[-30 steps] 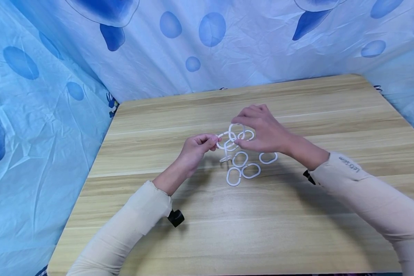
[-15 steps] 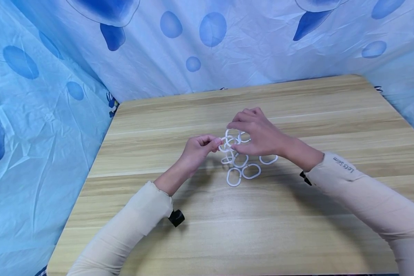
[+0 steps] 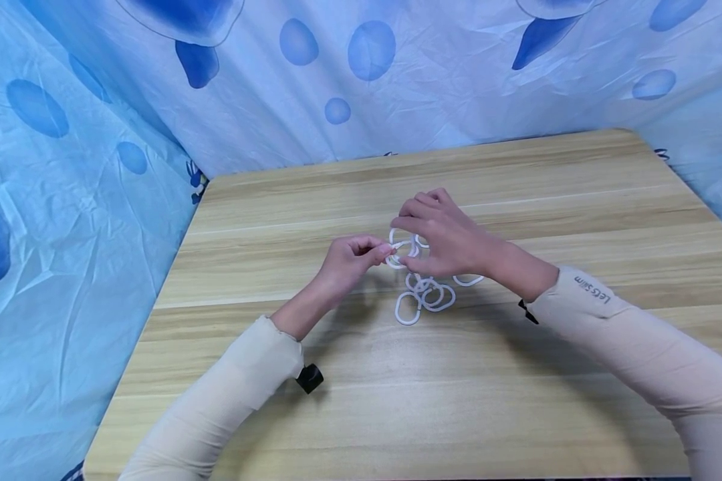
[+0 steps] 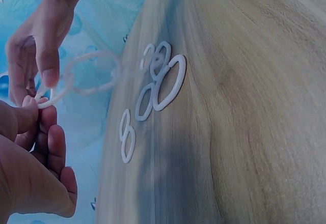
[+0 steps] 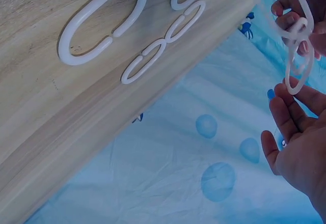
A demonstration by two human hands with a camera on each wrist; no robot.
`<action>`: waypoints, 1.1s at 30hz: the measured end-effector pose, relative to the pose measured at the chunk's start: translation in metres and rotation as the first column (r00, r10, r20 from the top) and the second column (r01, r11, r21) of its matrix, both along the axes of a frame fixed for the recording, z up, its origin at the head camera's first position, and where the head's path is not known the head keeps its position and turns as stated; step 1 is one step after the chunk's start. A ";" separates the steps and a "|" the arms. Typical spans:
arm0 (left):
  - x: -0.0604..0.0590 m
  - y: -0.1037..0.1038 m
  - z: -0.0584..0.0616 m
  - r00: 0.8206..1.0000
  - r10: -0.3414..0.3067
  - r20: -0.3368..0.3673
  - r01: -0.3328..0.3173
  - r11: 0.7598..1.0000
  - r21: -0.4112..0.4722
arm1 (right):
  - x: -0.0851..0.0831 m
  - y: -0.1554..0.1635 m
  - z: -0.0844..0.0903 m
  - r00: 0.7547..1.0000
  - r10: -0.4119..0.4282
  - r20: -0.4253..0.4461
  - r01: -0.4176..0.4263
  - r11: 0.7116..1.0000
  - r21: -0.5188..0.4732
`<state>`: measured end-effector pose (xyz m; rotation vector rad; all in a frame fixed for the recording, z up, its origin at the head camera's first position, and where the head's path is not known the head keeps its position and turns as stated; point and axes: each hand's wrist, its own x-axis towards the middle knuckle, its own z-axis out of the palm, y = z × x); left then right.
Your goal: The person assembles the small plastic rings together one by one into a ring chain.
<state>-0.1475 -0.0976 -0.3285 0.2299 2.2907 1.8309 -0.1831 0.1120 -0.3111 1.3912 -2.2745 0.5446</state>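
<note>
Head view: wooden table (image 3: 517, 414) against blue spotted sheeting (image 3: 156, 87) all round.

The left hand (image 3: 344, 262) is raised above the table with its fingers curled in, thumb and forefinger pinched together at the tips. The right hand (image 3: 451, 234) hovers just beside it, palm down, fingers bent and spread, forefinger and thumb closing toward the left fingertips. Both forearms, in beige sleeves, angle inward from the near edge.
</note>
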 end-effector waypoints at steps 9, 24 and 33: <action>-0.001 -0.006 -0.003 0.997 0.075 0.004 -0.075 0.997 -0.018 | -0.002 -0.001 -0.001 0.998 0.018 -0.067 -0.024 0.995 -0.093; -0.004 -0.007 -0.005 0.997 0.024 0.073 -0.027 0.999 0.044 | -0.003 -0.005 -0.003 0.995 0.028 -0.093 -0.041 0.989 -0.139; -0.003 -0.007 -0.004 0.993 -0.015 0.113 -0.003 0.987 0.158 | -0.003 -0.007 -0.003 0.998 0.015 -0.062 -0.024 0.989 -0.149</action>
